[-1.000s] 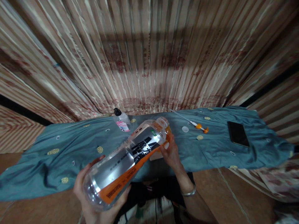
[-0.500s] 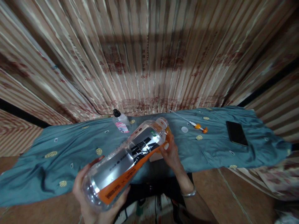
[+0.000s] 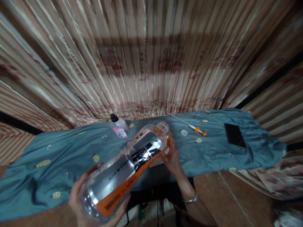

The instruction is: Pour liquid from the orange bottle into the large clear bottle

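My left hand point(image 3: 79, 197) is wrapped around the base of a large clear plastic bottle point(image 3: 120, 168) with a silver, black and orange label. The bottle lies tilted across the view, its uncapped neck up and to the right. Beside that neck, my right hand point(image 3: 170, 156) is closed on an orange bottle point(image 3: 169, 140). The large bottle hides most of it, so its mouth and contents cannot be made out. To the right, an orange and white dispenser pump point(image 3: 197, 129) with a long tube lies on the cloth, near a small round translucent disc point(image 3: 184, 132).
A teal patterned cloth point(image 3: 208, 154) covers the long table. Behind the large bottle stands a clear bottle point(image 3: 119, 127) with a black cap and pink label. A black phone point(image 3: 234, 135) lies to the right. Striped curtains point(image 3: 151, 63) hang close around the table.
The view has shifted slightly, so the table things appear a little further left. Both hands keep their hold, and the large bottle stays at nearly the same tilt.
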Motion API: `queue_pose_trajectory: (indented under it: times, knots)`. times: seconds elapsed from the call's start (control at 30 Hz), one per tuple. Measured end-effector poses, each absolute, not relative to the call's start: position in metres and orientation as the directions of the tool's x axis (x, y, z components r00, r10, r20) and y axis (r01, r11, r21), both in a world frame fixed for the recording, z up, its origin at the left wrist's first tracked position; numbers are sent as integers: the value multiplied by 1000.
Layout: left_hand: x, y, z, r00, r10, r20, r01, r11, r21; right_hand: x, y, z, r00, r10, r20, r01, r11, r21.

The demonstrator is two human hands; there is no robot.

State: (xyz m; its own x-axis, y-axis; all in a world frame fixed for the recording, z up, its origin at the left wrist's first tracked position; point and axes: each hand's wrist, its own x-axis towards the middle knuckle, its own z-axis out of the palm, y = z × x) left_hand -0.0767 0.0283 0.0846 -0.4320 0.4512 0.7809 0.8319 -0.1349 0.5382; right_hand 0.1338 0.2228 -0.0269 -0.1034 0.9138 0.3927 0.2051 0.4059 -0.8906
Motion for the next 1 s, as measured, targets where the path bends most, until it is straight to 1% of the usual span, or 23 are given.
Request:
queue_pose_trajectory:
  times: [0.07,0.13,0.17,0.23,0.27,0.3,0.33,0.37,0.43,0.6,0.73,0.83,0.9,0.93,0.97,1.0]
  knots:
    - [-76,27,86,-456,448,769,826,-110,553,134,222,-28,-104,915,390,204,404,-892]
    - [-78,25,85,-453,429,781,835,-102,540,134,222,-28,-98,915,392,194,404,-894]
    - [-80,24,84,-444,442,779,840,-98,534,133,222,-28,-95,916,391,190,402,-896]
    - [-84,21,82,-431,482,763,839,-97,535,133,221,-26,-91,919,385,189,395,-899]
    - [-85,21,81,-385,568,727,842,-105,529,133,221,-25,-91,920,382,189,393,-900]
    - [-86,21,81,-369,550,750,850,-126,511,133,221,-25,-91,920,381,189,391,-900]
    - [-85,21,81,-405,457,792,859,-106,501,133,221,-24,-92,921,380,191,390,-901]
    - [-84,22,82,-405,472,783,859,-97,502,132,221,-23,-93,921,379,194,390,-900]
    - [-81,24,84,-425,444,789,858,-81,507,132,221,-22,-100,921,376,204,389,-898]
    - [-80,27,87,-362,436,824,881,-128,455,133,220,-22,-104,917,384,212,398,-893]
    - [-83,26,83,-406,427,808,861,-118,495,134,220,-23,-118,915,385,219,403,-889]
    - [-85,21,79,-456,422,784,828,-122,548,134,221,-23,-115,911,395,220,411,-885]
    - [-88,17,79,-481,459,747,806,-102,582,133,220,-23,-114,911,397,218,413,-884]
    - [-89,15,79,-473,501,725,807,-86,585,133,220,-23,-115,910,398,217,414,-884]
    - [-90,13,80,-444,549,708,814,-82,575,133,220,-23,-116,909,401,217,417,-883]
    - [-91,12,82,-416,569,710,827,-88,555,133,220,-23,-118,907,405,215,421,-881]
